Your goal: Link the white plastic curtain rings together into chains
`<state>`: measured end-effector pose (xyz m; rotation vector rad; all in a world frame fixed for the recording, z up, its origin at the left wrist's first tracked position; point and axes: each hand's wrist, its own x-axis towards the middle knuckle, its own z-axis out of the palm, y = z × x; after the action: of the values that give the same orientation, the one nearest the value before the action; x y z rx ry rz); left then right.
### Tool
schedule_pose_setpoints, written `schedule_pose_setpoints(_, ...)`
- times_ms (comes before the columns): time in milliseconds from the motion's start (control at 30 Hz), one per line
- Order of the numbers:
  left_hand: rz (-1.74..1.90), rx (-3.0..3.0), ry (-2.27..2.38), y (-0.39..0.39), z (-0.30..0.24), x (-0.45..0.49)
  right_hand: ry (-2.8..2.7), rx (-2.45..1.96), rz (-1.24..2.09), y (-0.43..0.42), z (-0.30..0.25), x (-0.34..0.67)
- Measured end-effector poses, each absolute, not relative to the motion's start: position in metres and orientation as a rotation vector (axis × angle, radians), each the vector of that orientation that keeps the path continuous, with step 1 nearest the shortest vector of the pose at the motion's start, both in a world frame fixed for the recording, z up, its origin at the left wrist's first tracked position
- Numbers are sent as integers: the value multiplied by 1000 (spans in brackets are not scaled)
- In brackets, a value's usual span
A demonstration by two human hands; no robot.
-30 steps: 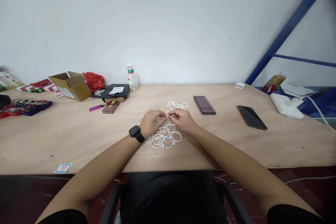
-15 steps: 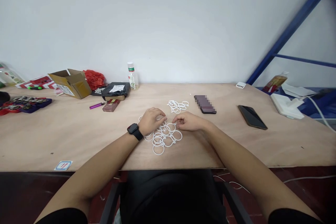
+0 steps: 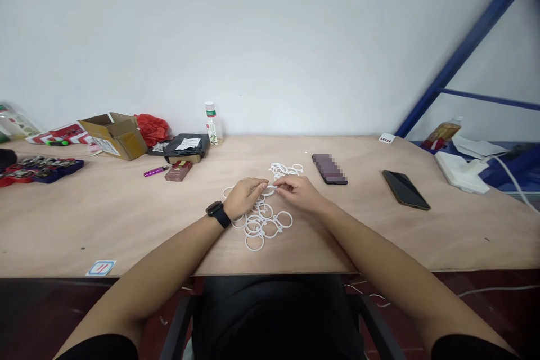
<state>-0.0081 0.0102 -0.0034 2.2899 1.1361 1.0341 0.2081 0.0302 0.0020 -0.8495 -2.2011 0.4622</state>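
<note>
A white plastic ring [image 3: 268,193], like a curtain ring, is held up between my two hands above the table. My left hand [image 3: 244,197], with a black watch on the wrist, pinches its left side between thumb and fingers. On the other side, my right hand [image 3: 300,193] grips the ring with its fingertips, which partly hide it. Below them lies a loose pile of similar white rings [image 3: 254,243] with small clasps, some covered by my left hand. Just beyond my right hand sits a smaller group of white rings [image 3: 278,167].
Two phones lie to the right, a purple-screened one [image 3: 329,169] and a dark one [image 3: 405,190]. At the left are a maroon box [image 3: 178,171], a purple lighter [image 3: 154,171], a black parcel [image 3: 187,146], an open carton [image 3: 113,135] and a bottle [image 3: 214,126].
My right hand has lifted a ring from the pile and moved slightly up and left to meet my left hand. Both hands now hold that ring.
</note>
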Motion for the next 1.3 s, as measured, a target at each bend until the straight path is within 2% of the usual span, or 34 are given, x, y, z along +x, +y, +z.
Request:
schedule_pose_setpoints(133,1032,2177,1068,8,-4,-5,-2156,-805,454,28,1,203)
schedule_pose_setpoints(367,1186,2056,1119,6,-4,-2,-1914,-892,652,25,-5,195)
schedule_pose_setpoints(933,1228,2316,1043,6,-1,-3,-1718,-800,1240,29,-10,189)
schedule_pose_setpoints(1033,1211,2368,1140,11,-2,-6,-1777,-832,1095,27,-6,188)
schedule_pose_setpoints(1200,1069,2488,1353,20,-3,-19,-1941,-1016,422,39,-4,202)
schedule_pose_setpoints(1300,980,2470,1497,25,-5,-29,-1993,-1132,234,53,-9,215)
